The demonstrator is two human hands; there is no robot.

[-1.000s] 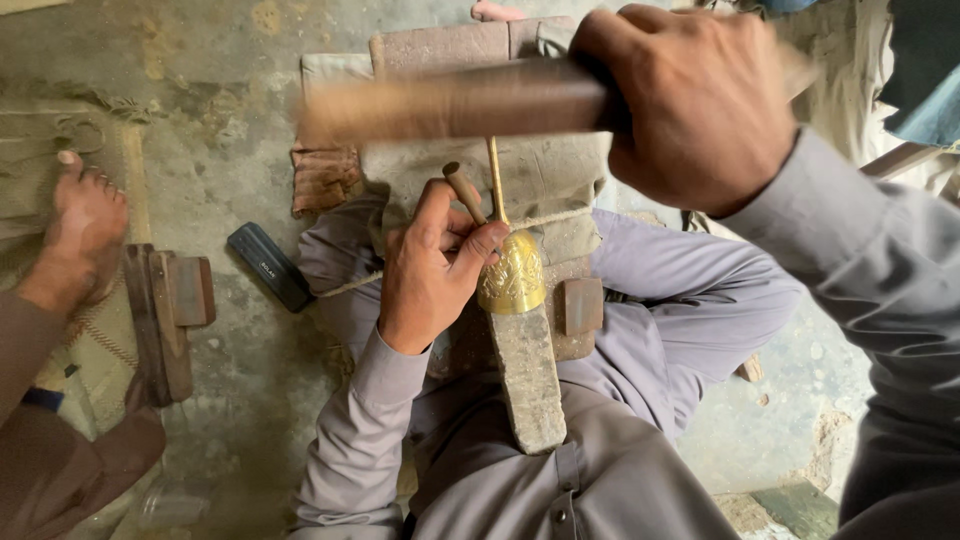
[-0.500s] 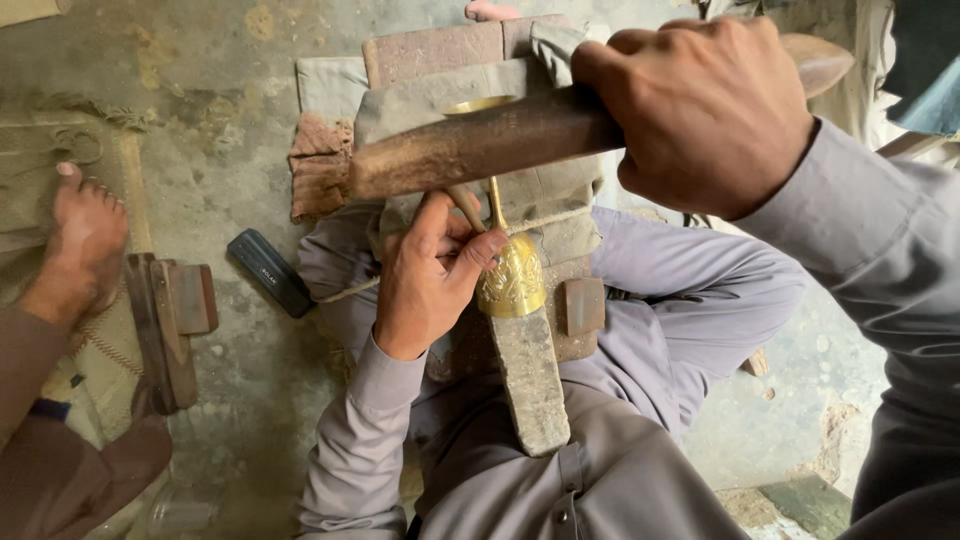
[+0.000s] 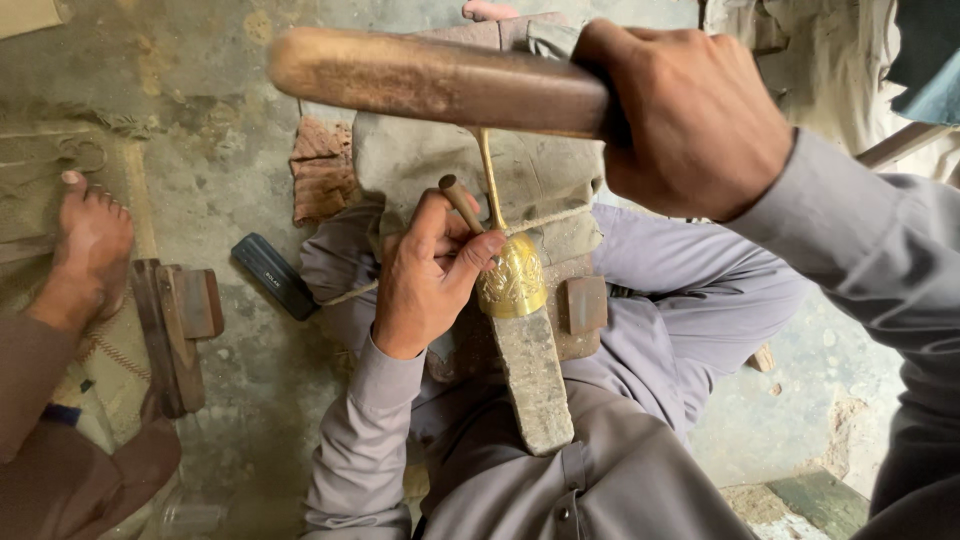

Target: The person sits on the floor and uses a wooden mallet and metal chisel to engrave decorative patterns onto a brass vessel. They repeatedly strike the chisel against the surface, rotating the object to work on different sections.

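Right hand [image 3: 695,120] at 1 o'clock, grip clenched around one end of a wooden mallet [image 3: 440,82], raised level above the work. Left hand [image 3: 425,280] at centre, fingers pinching a small punch [image 3: 461,203], tip angled onto the brass piece [image 3: 512,282], probably to mark its patterned surface. Brass sits on top of a stone block [image 3: 532,380] running between the knees, which steadies it. Another person's bare foot [image 3: 90,245] at 9 o'clock, near a wooden block [image 3: 175,325]. Dark flat case [image 3: 275,277] lies on the floor.
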